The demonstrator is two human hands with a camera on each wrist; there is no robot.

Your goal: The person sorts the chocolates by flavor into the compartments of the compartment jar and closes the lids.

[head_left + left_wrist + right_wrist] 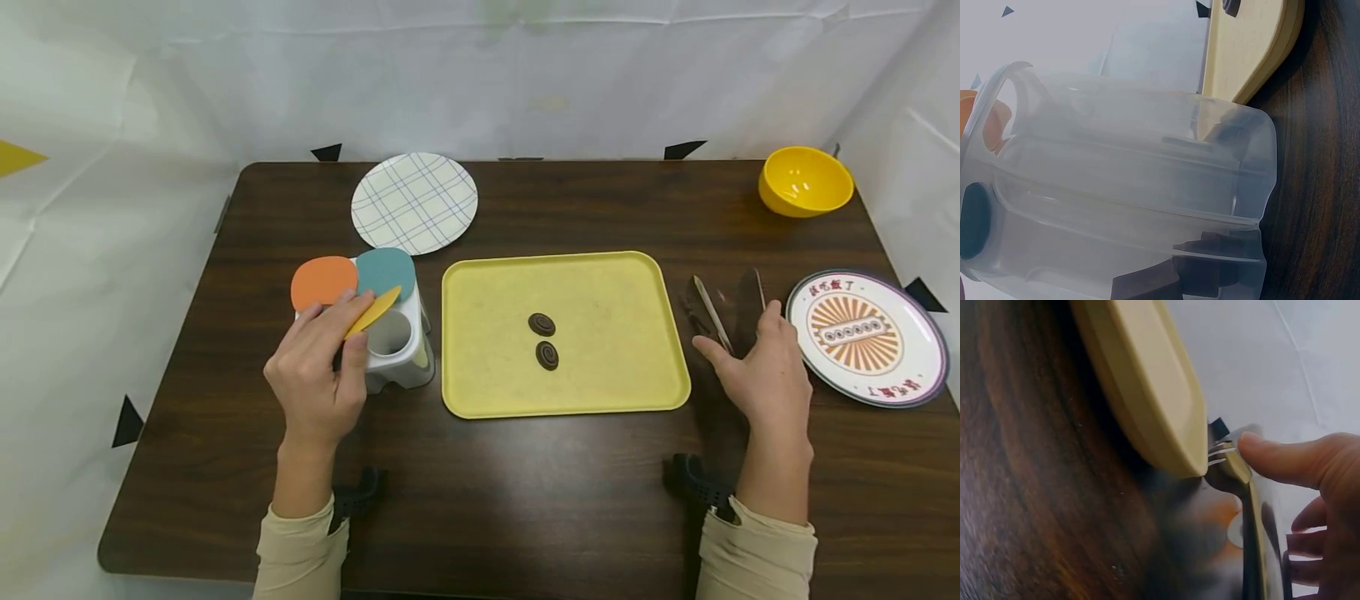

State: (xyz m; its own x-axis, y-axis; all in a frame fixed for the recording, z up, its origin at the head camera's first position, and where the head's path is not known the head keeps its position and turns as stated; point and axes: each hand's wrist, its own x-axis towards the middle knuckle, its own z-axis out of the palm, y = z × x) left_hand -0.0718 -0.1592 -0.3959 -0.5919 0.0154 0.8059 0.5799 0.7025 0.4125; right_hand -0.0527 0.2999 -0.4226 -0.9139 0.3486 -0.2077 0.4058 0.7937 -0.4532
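Observation:
In the head view my left hand (318, 367) pinches a yellow lid (372, 312), tilted above the round opening of a translucent white divided container (401, 367). An orange lid (322, 282) and a teal lid (386, 271) cover other compartments. Through its wall, dark blocks (1194, 265) show in the left wrist view. My right hand (772, 375) is at the right, thumb and index finger apart around upright cutlery (712, 310) with glossy surfaces. A fork (1225, 478) shows near the thumb in the right wrist view; whether the thumb touches it is unclear.
Two dark oval swirled pieces (544, 342) lie on a yellow tray (480, 387) between the hands. A checked plate (414, 202) is behind the container. On the right are a printed plate (930, 354) and a yellow bowl (806, 182) near the table's far corner.

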